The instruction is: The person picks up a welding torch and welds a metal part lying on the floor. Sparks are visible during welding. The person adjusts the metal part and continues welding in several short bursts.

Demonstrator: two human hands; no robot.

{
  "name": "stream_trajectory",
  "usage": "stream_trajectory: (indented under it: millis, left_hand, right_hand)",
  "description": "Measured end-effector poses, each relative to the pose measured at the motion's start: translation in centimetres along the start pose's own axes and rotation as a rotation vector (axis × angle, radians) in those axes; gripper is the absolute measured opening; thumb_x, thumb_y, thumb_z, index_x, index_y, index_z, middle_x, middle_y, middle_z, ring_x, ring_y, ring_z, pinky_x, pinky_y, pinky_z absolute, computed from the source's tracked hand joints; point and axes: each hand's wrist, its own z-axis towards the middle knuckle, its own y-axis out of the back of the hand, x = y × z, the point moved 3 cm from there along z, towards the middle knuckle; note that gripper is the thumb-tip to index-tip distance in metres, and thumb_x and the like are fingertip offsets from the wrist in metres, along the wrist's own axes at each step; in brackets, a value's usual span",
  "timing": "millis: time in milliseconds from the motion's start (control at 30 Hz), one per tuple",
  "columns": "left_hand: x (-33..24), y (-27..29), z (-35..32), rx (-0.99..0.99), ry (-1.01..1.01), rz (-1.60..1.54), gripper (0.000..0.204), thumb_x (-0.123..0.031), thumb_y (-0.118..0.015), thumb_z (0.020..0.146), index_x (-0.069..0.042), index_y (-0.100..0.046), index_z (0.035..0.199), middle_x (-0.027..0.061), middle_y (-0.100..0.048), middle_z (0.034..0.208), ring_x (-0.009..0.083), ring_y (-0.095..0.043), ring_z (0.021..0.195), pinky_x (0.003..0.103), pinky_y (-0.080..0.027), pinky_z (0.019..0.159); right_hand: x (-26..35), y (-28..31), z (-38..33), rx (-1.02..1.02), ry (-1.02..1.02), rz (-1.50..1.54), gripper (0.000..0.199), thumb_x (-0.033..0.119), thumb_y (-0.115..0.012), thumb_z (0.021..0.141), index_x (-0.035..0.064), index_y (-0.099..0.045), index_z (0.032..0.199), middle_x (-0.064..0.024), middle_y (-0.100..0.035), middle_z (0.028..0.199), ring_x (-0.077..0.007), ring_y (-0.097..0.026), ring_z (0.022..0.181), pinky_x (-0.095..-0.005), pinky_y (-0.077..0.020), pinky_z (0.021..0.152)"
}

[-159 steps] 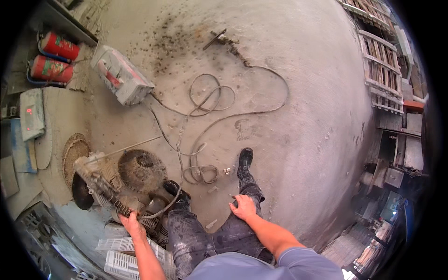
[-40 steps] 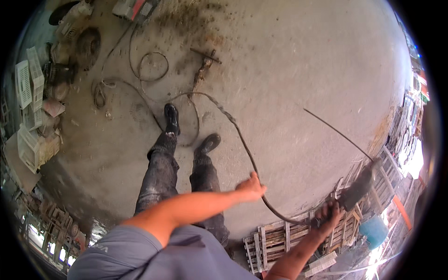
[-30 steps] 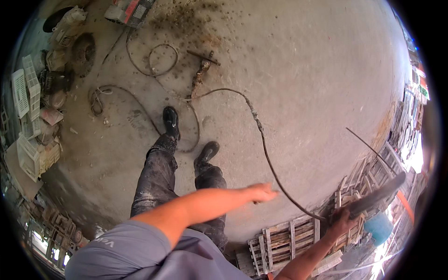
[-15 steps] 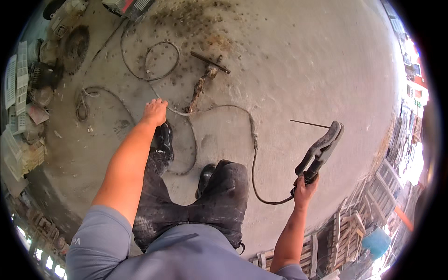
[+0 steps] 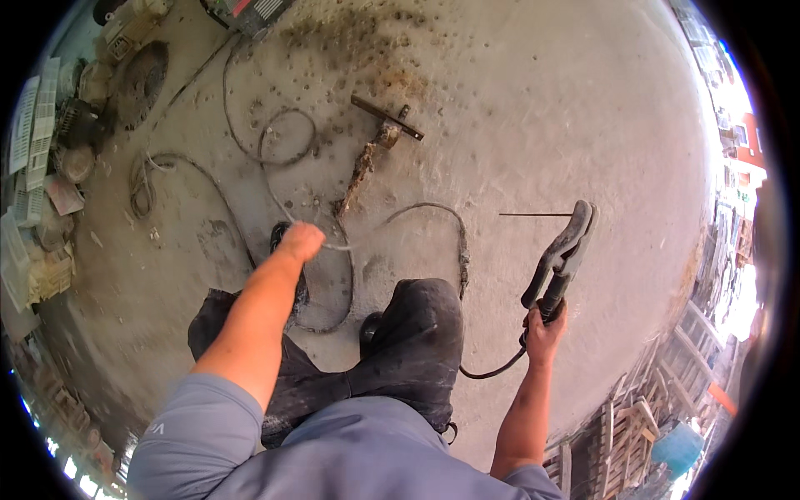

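My right hand (image 5: 546, 332) is wrapped around the black handle of a welding electrode holder (image 5: 560, 260), raised at the right. From its jaws a thin welding rod (image 5: 533, 214) sticks out to the left. A welding cable (image 5: 463, 250) runs from the handle's lower end across the floor. My left hand (image 5: 302, 242) is closed on this cable above my left shoe; the stretch just right of the fist is blurred by motion. Ahead of it lies a rusty metal piece (image 5: 363, 171) with a dark flat bar (image 5: 387, 117) across its far end.
More cable lies looped (image 5: 143, 187) at the left. A machine (image 5: 250, 12) stands at the far edge. A tyre (image 5: 144, 83) and stacked crates (image 5: 37, 133) line the left side. Wooden pallets (image 5: 617, 437) and a blue container (image 5: 677, 450) are at the lower right.
My left hand has closed on the cable and moved right and nearer to me, drawing the cable along. The electrode holder has shifted slightly left and farther away. My left knee has swung outward.
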Motion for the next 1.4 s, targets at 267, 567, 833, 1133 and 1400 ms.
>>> stream_trajectory:
  millis: [267, 567, 833, 1133, 1400]
  left_hand:
    - [2.3, 0.5, 3.4, -0.084, 0.244, -0.528, 0.038, -0.015, -0.063, 0.079, 0.000, -0.068, 0.114, 0.0236, -0.065, 0.119, 0.0377, -0.062, 0.114, 0.044, -0.050, 0.098]
    - [1.0, 5.5, 11.0, -0.203, 0.464, -0.693, 0.070, -0.041, -0.067, 0.086, -0.004, -0.047, 0.142, 0.0189, -0.050, 0.144, 0.0345, -0.048, 0.133, 0.042, -0.041, 0.109]
    - [1.5, 4.2, 13.4, -0.259, 0.438, -0.793, 0.065, -0.036, -0.072, 0.085, -0.007, -0.051, 0.139, 0.0203, -0.056, 0.137, 0.0376, -0.051, 0.128, 0.043, -0.043, 0.106]
    - [1.8, 5.4, 12.3, -0.263, 0.349, -0.845, 0.076, -0.036, -0.077, 0.082, -0.004, -0.046, 0.143, 0.0201, -0.053, 0.142, 0.0355, -0.051, 0.130, 0.042, -0.043, 0.107]
    - [0.0, 7.2, 11.5, -0.264, 0.351, -0.659, 0.061, -0.035, -0.079, 0.082, 0.001, -0.057, 0.126, 0.0219, -0.064, 0.123, 0.0394, -0.060, 0.116, 0.047, -0.050, 0.096]
  right_hand:
    - [-3.5, 0.8, -1.4, -0.027, -0.047, 0.047, 0.027, 0.001, -0.061, 0.084, -0.0016, -0.052, 0.110, -0.0061, -0.058, 0.078, -0.0134, -0.059, 0.060, -0.0273, -0.0478, 0.055]
    - [-3.8, 0.3, -3.3, -0.117, -0.052, 0.209, 0.042, -0.005, -0.056, 0.087, -0.0003, -0.045, 0.127, -0.0054, -0.058, 0.088, -0.0118, -0.058, 0.065, -0.0257, -0.0483, 0.057]
    - [-2.7, 0.4, -3.7, -0.081, -0.011, 0.170, 0.039, -0.004, -0.057, 0.088, -0.0013, -0.047, 0.126, -0.0055, -0.060, 0.088, -0.0116, -0.059, 0.065, -0.0259, -0.0490, 0.058]
    - [-2.4, -0.4, -4.0, -0.101, 0.015, 0.235, 0.035, 0.000, -0.060, 0.091, 0.0013, -0.047, 0.123, -0.0049, -0.061, 0.085, -0.0106, -0.058, 0.064, -0.0243, -0.0468, 0.056]
    - [-1.6, 0.1, -4.1, -0.176, 0.009, 0.210, 0.032, 0.006, -0.067, 0.091, 0.0021, -0.047, 0.117, -0.0044, -0.059, 0.079, -0.0118, -0.057, 0.058, -0.0250, -0.0474, 0.052]
